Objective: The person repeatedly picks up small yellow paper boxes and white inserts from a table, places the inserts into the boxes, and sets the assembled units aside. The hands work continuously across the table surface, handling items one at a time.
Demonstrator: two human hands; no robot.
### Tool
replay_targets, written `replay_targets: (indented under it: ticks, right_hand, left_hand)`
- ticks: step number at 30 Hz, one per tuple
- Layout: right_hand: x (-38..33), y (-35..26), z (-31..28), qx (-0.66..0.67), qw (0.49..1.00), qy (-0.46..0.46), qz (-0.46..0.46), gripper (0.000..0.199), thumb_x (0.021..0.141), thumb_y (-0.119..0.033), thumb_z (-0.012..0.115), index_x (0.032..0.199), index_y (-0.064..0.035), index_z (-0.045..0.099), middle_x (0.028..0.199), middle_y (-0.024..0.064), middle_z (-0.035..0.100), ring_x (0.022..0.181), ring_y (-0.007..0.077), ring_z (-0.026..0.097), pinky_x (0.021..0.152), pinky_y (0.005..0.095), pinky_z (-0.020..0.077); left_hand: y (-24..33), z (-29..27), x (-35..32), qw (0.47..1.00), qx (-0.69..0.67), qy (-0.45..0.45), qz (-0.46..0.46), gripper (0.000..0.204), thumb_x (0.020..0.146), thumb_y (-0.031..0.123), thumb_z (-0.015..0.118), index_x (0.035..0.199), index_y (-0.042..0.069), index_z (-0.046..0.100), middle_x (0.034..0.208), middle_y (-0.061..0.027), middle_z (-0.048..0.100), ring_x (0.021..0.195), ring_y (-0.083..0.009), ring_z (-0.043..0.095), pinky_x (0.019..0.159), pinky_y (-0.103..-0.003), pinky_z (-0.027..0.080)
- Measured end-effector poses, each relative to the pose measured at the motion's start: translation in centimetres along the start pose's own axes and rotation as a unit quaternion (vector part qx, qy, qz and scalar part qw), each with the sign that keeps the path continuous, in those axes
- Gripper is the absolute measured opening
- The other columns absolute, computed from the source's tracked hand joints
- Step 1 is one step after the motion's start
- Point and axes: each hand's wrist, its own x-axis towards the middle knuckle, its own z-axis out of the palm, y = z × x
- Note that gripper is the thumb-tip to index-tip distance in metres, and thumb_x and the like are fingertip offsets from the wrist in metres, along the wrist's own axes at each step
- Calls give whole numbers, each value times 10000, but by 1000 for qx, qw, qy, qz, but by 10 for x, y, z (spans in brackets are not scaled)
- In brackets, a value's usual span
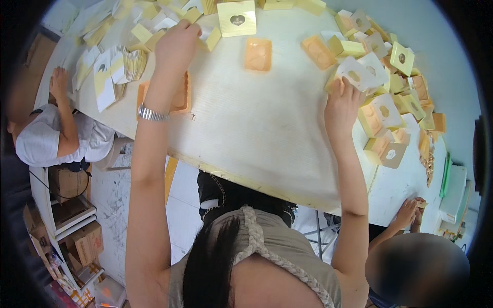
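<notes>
My left hand reaches to the far left of the table, its fingers curled at a small yellow carton among other cartons; its grip is partly hidden. On the right, my right hand pinches an open yellow carton with a white inner lid that has a cut-out, at the edge of a pile of similar cartons. A loose orange plastic tray lies between my hands, and another orange tray is near the right pile. More orange trays sit under my left forearm.
A yellow carton with a heart-shaped window stands at the far middle. Flat stacked cartons lie at left. A co-worker in white sits at left; another person's hands work at lower right. Shelves with cardboard boxes stand lower left.
</notes>
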Motion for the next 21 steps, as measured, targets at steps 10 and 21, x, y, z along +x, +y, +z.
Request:
replay_targets:
  ticks: [10, 21]
  right_hand:
    - [83, -87, 81, 205, 914, -298, 183, 263, 838, -209, 673, 1034, -44, 613, 1002, 155, 643, 981, 322, 642, 746, 434, 543]
    - [-33, -3, -20, 240, 945, -140, -170, 530, 726, -126, 743, 1238, -132, 604, 1115, 98, 611, 1070, 294, 538, 902, 431, 450]
  left_hand:
    - [53, -9, -96, 953, -269, 102, 99, 141, 802, -35, 599, 900, 66, 610, 999, -95, 556, 898, -264, 571, 741, -360, 482]
    - [57, 10, -83, 932, -350, 75, 54, 238, 823, -107, 575, 980, 67, 614, 1318, -108, 488, 1028, -255, 575, 789, -320, 496]
